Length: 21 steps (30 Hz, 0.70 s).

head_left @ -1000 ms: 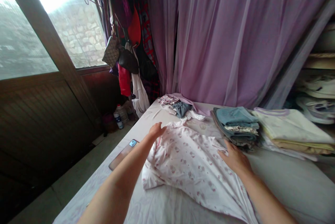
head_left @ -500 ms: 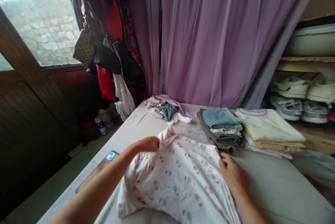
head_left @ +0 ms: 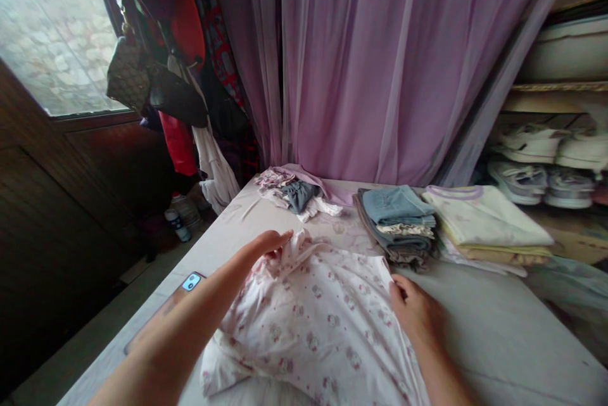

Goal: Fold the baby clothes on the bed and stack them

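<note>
A white shirt [head_left: 327, 317] printed with small pink and grey figures lies spread and partly rumpled on the pale surface in front of me. At its far left, my left hand [head_left: 272, 244] grips a bunched part of the fabric, fingers closed. My right hand [head_left: 415, 304] pinches the shirt's right edge near its far corner. The near end of the shirt runs out of the bottom of the view.
Beyond the shirt are a loose heap of small clothes [head_left: 297, 194], a folded blue and grey stack [head_left: 399, 213] and a folded pale stack [head_left: 489, 219]. A phone [head_left: 190, 282] lies by my left forearm. Purple curtains [head_left: 351, 64] hang behind; shoes [head_left: 536, 143] sit on the right shelf.
My left hand has shifted slightly on the bunched fabric, and its fingers look more extended. The right hand keeps its hold on the edge. The whole view has shifted a little.
</note>
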Each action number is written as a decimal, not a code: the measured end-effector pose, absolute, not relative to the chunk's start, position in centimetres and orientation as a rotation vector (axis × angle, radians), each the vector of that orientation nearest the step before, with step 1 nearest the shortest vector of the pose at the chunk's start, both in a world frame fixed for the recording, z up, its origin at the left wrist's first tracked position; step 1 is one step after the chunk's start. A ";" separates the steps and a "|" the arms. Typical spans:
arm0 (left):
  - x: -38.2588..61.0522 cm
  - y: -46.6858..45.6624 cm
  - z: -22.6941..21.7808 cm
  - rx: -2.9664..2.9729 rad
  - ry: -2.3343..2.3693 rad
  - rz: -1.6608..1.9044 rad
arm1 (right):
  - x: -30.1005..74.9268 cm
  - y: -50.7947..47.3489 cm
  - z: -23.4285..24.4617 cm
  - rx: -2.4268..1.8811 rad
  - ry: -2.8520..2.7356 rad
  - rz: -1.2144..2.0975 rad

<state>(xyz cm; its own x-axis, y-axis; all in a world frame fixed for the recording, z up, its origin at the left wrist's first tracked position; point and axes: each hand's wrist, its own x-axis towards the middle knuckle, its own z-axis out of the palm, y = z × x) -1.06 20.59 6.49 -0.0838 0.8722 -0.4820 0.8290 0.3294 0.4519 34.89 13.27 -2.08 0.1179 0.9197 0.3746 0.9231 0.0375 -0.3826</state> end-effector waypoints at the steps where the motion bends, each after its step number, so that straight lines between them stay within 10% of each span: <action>1: -0.6 20.8 6.5 1.503 1.909 0.086 | 34.8 13.2 -2.0 -1.858 -1.787 -0.008; 16: -1.3 22.6 11.1 1.423 1.511 1.302 | 35.4 14.2 -3.2 -1.747 -1.719 0.068; 21: -2.3 24.8 8.0 1.522 2.100 0.889 | 35.7 14.3 -3.7 -1.804 -1.669 0.059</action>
<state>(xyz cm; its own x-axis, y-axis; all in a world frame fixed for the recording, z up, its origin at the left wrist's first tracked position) -2.33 24.77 8.04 -0.3293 0.9430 0.0479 0.6908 0.2060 0.6930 35.67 14.32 -3.71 0.1807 0.8996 0.3975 0.8691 0.0431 -0.4927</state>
